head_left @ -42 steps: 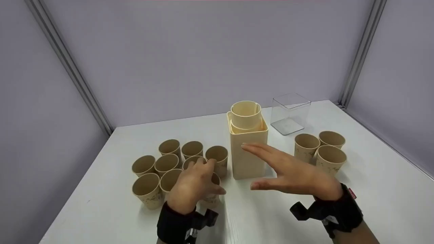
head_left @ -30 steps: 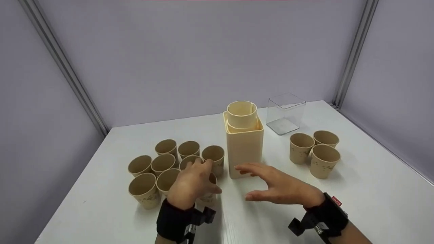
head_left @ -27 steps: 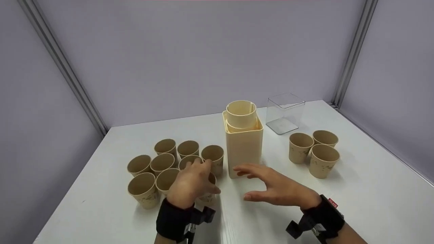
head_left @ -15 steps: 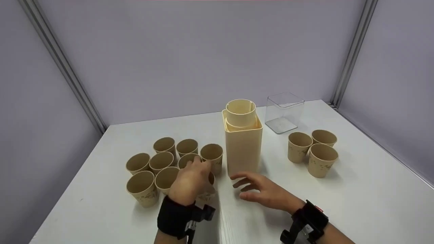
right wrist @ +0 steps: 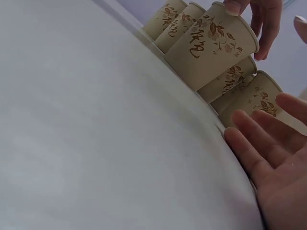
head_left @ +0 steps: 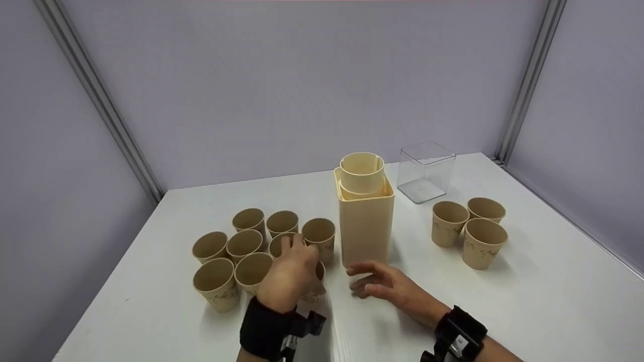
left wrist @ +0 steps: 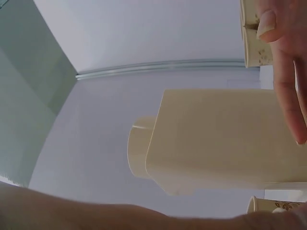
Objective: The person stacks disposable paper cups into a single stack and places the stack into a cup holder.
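Note:
Near the front of a cluster of brown paper cups, my left hand [head_left: 292,269] grips one paper cup [head_left: 314,296] from above, by its rim. In the right wrist view this cup [right wrist: 211,43] shows leaf print and leans, with fingertips on its rim. My right hand [head_left: 377,286] hovers low over the white table [head_left: 528,311], fingers relaxed and holding nothing, just in front of a tall cream square container [head_left: 365,231]. A round cream insert [head_left: 362,173] sticks out of the container's top. The left wrist view shows the container [left wrist: 225,139] close beside my fingers [left wrist: 288,96].
Several more paper cups [head_left: 244,244] stand upright left of the container. Three cups [head_left: 470,231] stand to its right. A clear plastic box [head_left: 425,171] sits at the back right. Grey walls with metal posts close in the table on three sides.
My right hand has drawn back from the container's side and sunk low to the table in front of it. My left hand has stayed on the same cup.

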